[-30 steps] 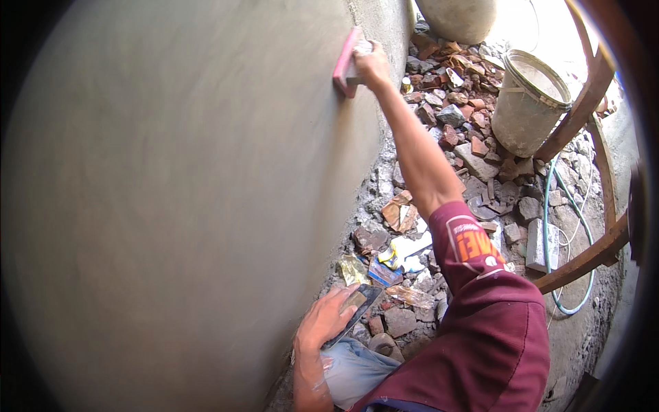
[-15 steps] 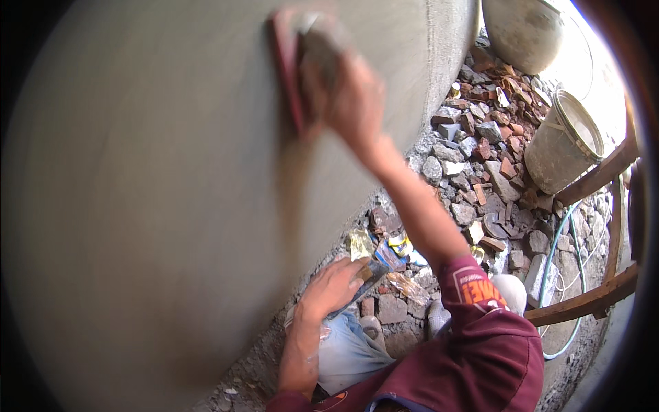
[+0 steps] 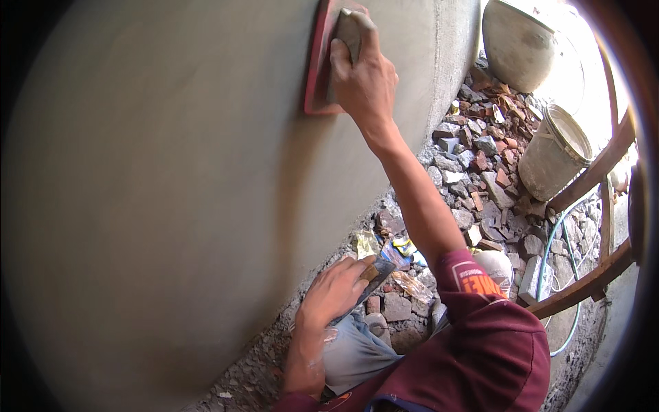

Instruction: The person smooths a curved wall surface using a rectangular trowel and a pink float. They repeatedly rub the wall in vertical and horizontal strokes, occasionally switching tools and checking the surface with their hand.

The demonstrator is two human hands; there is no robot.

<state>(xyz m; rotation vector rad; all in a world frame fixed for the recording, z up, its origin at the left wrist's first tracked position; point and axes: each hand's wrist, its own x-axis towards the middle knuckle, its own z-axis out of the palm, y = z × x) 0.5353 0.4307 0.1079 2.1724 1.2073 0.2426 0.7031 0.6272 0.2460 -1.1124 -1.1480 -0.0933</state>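
Observation:
My right hand [image 3: 371,89] is wrapped round the grip of a red-edged plastering float [image 3: 317,86]. The float lies against a smooth grey plastered wall [image 3: 171,178], high in the picture. Lower down, near my bent knee in pale blue jeans [image 3: 353,353], my left hand [image 3: 333,292] closes on a steel trowel. The trowel [image 3: 386,268] has a dark flat blade and what looks like a wooden handle; my fingers hide part of it.
Broken brick and stone rubble [image 3: 487,178] covers the ground along the wall's foot, with crumpled wrappers [image 3: 405,250] in it. To the right stand a dirty bucket [image 3: 556,151], a larger round tub [image 3: 518,44], wooden poles [image 3: 583,281] and a pale blue hose [image 3: 546,264].
My right hand has slid the float to the right and slightly up across the wall. My left hand, with the trowel, has stayed almost in place.

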